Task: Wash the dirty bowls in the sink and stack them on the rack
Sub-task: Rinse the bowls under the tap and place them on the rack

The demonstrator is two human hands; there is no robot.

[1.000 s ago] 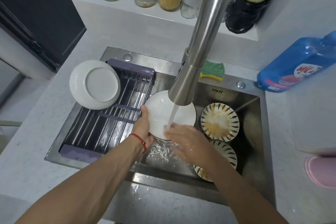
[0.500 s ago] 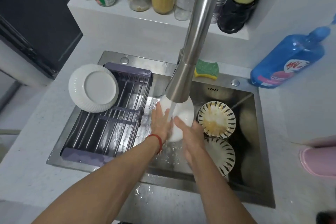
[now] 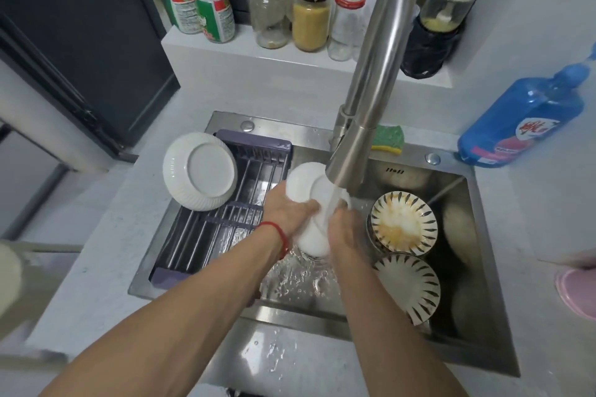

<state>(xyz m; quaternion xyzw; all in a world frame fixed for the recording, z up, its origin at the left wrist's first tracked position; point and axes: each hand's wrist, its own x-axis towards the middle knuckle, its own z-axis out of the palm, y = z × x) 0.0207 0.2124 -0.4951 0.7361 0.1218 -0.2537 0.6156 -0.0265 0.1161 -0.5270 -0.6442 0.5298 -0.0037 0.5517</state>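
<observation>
Leftmost, a white ribbed bowl (image 3: 199,171) sits upside down on the far left corner of the purple drying rack (image 3: 225,219), partly overhanging the counter (image 3: 96,267). Rack spans the left half of the steel sink (image 3: 483,316), bars wet.

Next, left hand (image 3: 283,209), red string on the wrist, grips the left edge of a white bowl (image 3: 308,190) held tilted on edge; thumb lies across the bowl's near face, other fingers are behind it, out of sight. Bowl is above the sink's middle, right under the faucet (image 3: 364,106) head, water stream hitting it and splashing into the basin below.

Right hand (image 3: 346,229) holds the bowl's right lower side, fingers curled round the rim and close together; fingertips blurred by the water, can't tell exact contact.

Right of the hands, two striped bowls in the sink's right part: far one (image 3: 403,223) stained orange-yellow inside, seems stacked on another; near one (image 3: 408,288) tilted, cleaner. They are just beside each other.

Green-yellow sponge (image 3: 388,138) on the sink's back rim behind the faucet. Blue detergent bottle (image 3: 522,126) lies on the counter at far right. Jars and bottles line the back ledge (image 3: 290,64).
</observation>
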